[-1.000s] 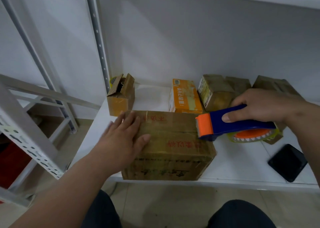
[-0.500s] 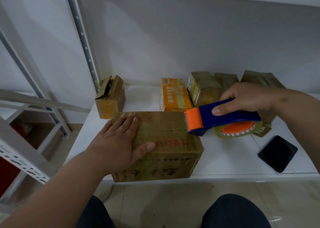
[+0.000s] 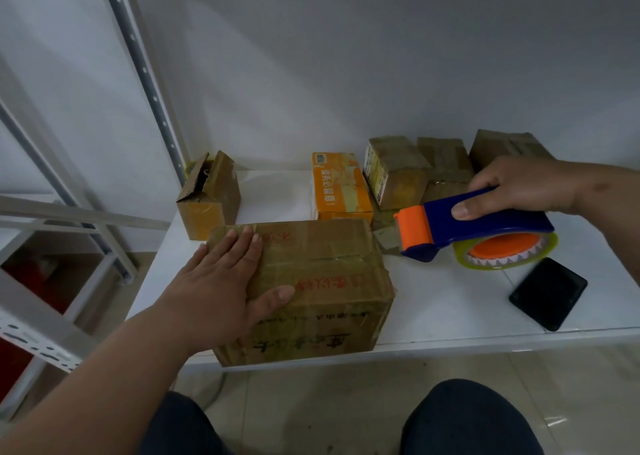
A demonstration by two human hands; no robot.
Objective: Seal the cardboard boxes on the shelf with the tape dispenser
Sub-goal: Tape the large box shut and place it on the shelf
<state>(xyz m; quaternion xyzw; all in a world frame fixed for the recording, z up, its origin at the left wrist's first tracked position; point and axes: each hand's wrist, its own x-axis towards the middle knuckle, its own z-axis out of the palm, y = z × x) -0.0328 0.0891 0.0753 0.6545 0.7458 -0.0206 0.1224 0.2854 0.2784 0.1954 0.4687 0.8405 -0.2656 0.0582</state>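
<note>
cardboard box (image 3: 311,281), front of shelf (image 3: 450,302): left hand (image 3: 221,288) flat on lid, right hand (image 3: 519,186) gripping tape dispenser (image 3: 460,229) just beside; best to start at the seam's right end, pressing low.

Both forearms are bare, with no sleeves, watch or rings showing on the left hand (image 3: 221,288) or the right hand (image 3: 519,184). Dark navy trousers (image 3: 471,420) cover both knees at the near edge.
</note>
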